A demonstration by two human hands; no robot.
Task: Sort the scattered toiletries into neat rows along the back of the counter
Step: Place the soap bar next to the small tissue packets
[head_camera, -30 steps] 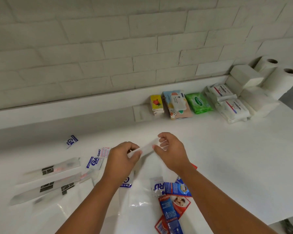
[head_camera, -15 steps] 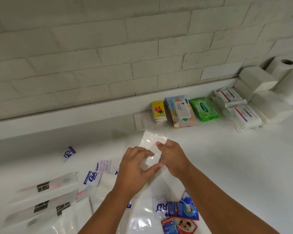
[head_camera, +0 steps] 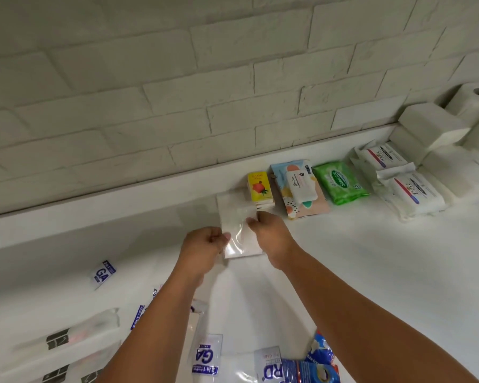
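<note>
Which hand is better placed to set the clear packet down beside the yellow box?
Probably the right hand: it pinches the clear packet at the edge closest to the yellow box, while the left hand grips the nearer corner, farther from the row.

White-painted brick wall [head_camera: 177, 78], staggered courses, grey mortar lines, fills upper frame from 9 through 12 to 2 o'clock. White ledge [head_camera: 122, 199] at wall foot, slanting 9 to 2 o'clock.

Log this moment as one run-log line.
step: placing | left hand: pinches clear packet | right hand: pinches clear packet | spot: beside yellow box, back row's left end | sachets: unsorted, front left
</note>
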